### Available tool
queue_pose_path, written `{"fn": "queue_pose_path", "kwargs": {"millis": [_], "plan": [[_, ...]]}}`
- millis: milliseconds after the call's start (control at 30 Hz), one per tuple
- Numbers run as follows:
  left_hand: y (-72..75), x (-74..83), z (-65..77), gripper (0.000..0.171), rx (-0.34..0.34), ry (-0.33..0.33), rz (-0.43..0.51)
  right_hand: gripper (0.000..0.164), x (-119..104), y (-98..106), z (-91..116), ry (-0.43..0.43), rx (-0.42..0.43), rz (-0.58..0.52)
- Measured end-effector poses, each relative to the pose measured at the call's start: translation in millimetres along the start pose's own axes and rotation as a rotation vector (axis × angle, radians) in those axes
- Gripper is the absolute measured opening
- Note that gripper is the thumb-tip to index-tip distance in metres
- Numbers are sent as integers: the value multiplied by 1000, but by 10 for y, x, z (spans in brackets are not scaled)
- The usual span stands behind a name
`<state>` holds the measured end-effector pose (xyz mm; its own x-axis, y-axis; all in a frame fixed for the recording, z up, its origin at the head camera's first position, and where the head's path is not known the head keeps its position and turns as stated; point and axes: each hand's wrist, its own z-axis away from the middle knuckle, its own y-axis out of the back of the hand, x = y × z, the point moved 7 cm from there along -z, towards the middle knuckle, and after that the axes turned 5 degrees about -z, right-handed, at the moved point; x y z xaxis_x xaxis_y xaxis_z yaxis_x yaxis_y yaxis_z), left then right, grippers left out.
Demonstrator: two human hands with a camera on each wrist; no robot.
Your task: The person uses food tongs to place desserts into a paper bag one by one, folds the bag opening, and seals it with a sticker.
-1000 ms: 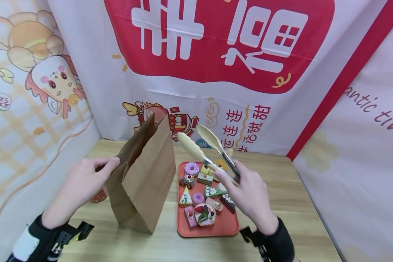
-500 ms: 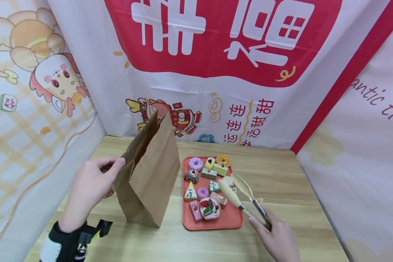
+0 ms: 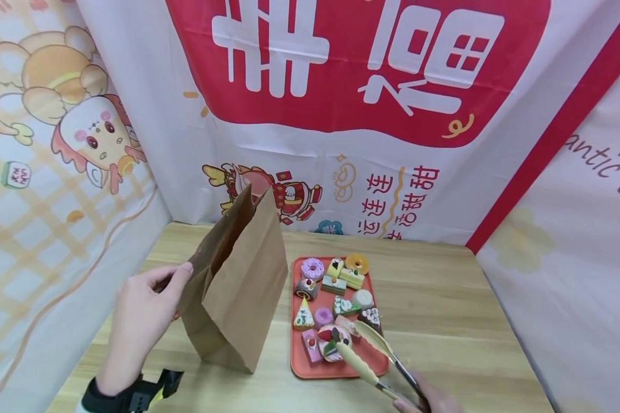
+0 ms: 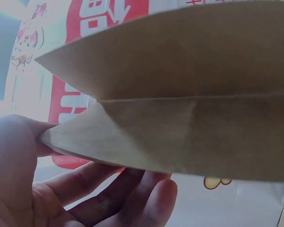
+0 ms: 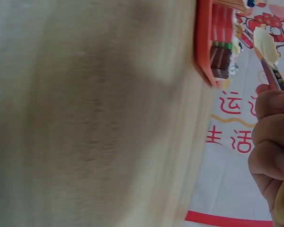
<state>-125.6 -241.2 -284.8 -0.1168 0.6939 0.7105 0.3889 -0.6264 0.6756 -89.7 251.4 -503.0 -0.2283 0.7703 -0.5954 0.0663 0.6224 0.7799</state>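
My left hand (image 3: pixel 147 304) pinches the top edge of a brown paper bag (image 3: pixel 248 292) between thumb and fingers. The bag stands upright, its mouth gaping, as the left wrist view of the bag (image 4: pixel 217 137) also shows. My right hand (image 3: pixel 431 398), at the bottom edge of the head view, grips metal tongs (image 3: pixel 359 366) with cream tips. Those tips are spread apart over the near right part of a red tray (image 3: pixel 310 374). One tip lies beside a round fruit-topped cake (image 3: pixel 330 349); whether it touches cannot be told. Nothing is clamped between the tips.
On the tray sit several miniature cakes, among them a purple donut (image 3: pixel 312 268), an orange donut (image 3: pixel 357 264) and a triangular slice (image 3: pixel 303 316). Wooden tabletop (image 3: pixel 444 310) surrounds the tray. A printed cloth (image 3: pixel 299 137) hangs behind, with side cloths at left and right.
My right hand with the tongs has come down and nearer, from above the tray's far part to over its near right part. The left hand keeps its hold on the bag.
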Motion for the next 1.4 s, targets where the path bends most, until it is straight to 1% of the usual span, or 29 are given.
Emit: {"fn": "queue_pose_path", "kwargs": {"millis": [67,133,200,233,333,433,500,567,667,733,867,967,1100,1167,1200,1333,1400], "plan": [[-4,-25,11,46,-28,13,-17,51,41,-67,31,-8,-62,-26],[2,-34,8,47,-44,3,-36,48,51,-121,36,18,-98,-40],[10,-21,-8,47,-49,-26,-60,48,47,-152,31,53,-109,-37],[14,-10,-21,46,-47,-43,-73,48,43,-154,24,69,-96,-33],[28,23,-60,43,-32,-85,-96,55,46,-131,2,85,-37,21],[32,41,-102,42,-26,-99,-104,65,34,-103,-35,85,4,112],[30,47,-132,42,-26,-103,-102,69,20,-106,-66,79,-5,166],[31,54,-154,42,-20,-106,-103,71,5,-131,-97,69,-43,221],[29,68,-168,41,-8,-118,-103,71,-3,-179,-138,52,-107,263],[22,78,-165,40,-3,-131,-103,70,-11,-205,-156,47,-135,282],[-13,64,-152,40,-19,-142,-98,69,-22,-235,-172,50,-157,298],[-18,52,-149,41,-37,-131,-105,68,-12,-247,-172,62,-145,292],[-11,59,-168,41,-40,-128,-121,66,12,-236,-148,109,-70,263],[-16,61,-181,41,-38,-135,-128,65,27,-234,-135,118,-49,247],[-17,65,-186,40,-36,-138,-130,64,35,-234,-127,116,-46,237],[-18,60,-194,38,-32,-144,-135,64,79,-258,-109,55,-99,217],[-18,50,-196,37,-32,-142,-135,64,97,-262,-97,41,-109,209]]}}
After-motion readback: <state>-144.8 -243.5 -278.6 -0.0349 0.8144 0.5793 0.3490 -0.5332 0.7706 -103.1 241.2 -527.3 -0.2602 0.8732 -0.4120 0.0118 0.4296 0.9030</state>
